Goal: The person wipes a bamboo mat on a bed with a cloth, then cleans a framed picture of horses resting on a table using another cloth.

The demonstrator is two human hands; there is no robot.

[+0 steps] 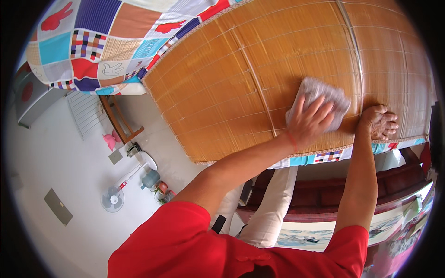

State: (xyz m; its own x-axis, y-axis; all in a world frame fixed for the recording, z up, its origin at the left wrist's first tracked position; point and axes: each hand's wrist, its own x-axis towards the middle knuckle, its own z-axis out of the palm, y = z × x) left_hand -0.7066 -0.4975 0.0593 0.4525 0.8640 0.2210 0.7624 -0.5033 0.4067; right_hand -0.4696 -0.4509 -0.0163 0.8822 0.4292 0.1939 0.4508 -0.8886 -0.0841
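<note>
My left hand [309, 121], a red string around its wrist, lies over a folded, greyish-pink cloth [339, 100], pressing it onto an orange-brown slatted sleeping mat [208, 87]. The cloth looks slightly blurred. To the right, past a lengthwise fold in the mat, my right hand [380, 123] rests on the mat's surface near its edge. Its fingers are bent and slightly apart, with nothing seen in them. The mat has a patterned woven border and covers a bed. A colourful patchwork-print sheet [302, 160] shows under the near border.
Patchwork-print bedding [128, 21] is heaped at the upper left. On the pale floor stand a white fan [113, 199], a blue water jug [151, 179], potted plants [161, 189] and a wooden frame [118, 121]. A dark red wooden sofa [323, 194] is behind me.
</note>
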